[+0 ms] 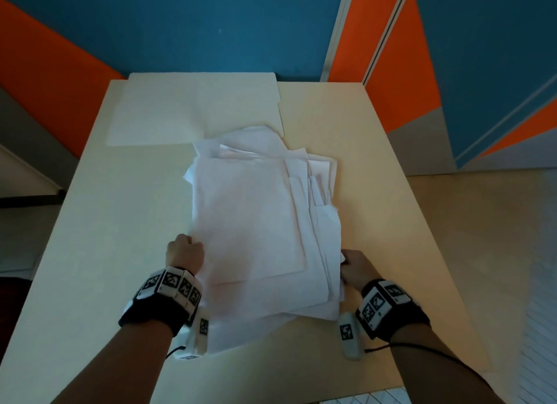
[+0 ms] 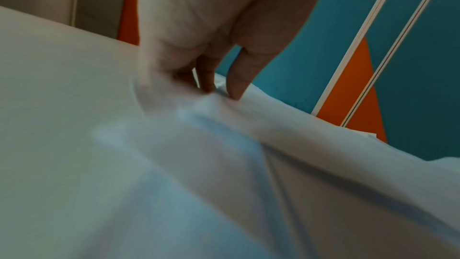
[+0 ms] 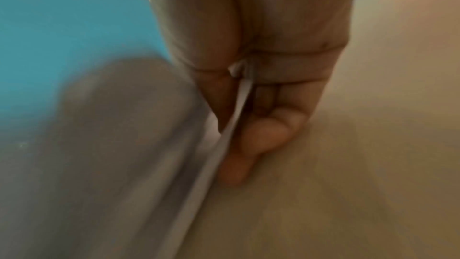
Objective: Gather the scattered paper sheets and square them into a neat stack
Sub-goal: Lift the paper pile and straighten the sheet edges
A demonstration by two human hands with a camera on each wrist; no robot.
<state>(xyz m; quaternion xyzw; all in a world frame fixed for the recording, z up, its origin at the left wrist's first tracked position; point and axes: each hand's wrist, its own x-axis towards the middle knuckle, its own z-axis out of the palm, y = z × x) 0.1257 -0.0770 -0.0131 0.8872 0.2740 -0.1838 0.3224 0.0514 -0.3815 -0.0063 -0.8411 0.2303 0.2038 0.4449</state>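
A loose, uneven pile of white paper sheets [image 1: 256, 223] lies in the middle of the pale table [image 1: 114, 223], its edges fanned out on the right and near sides. My left hand [image 1: 185, 253] grips the pile's left edge near the front; in the left wrist view its fingers [image 2: 234, 86] curl down onto the crumpled paper [image 2: 224, 164]. My right hand [image 1: 354, 268] holds the right edge, and the right wrist view shows a sheet edge [image 3: 199, 184] pinched between thumb and fingers [image 3: 248, 145]. More white sheets [image 1: 196, 111] lie flat at the table's back.
The flat sheets at the back overhang the table's far edge slightly. Bare table surface [image 1: 376, 177] shows on both sides of the pile. A blue and orange wall [image 1: 211, 27] stands behind, and pale floor [image 1: 482, 238] lies to the right.
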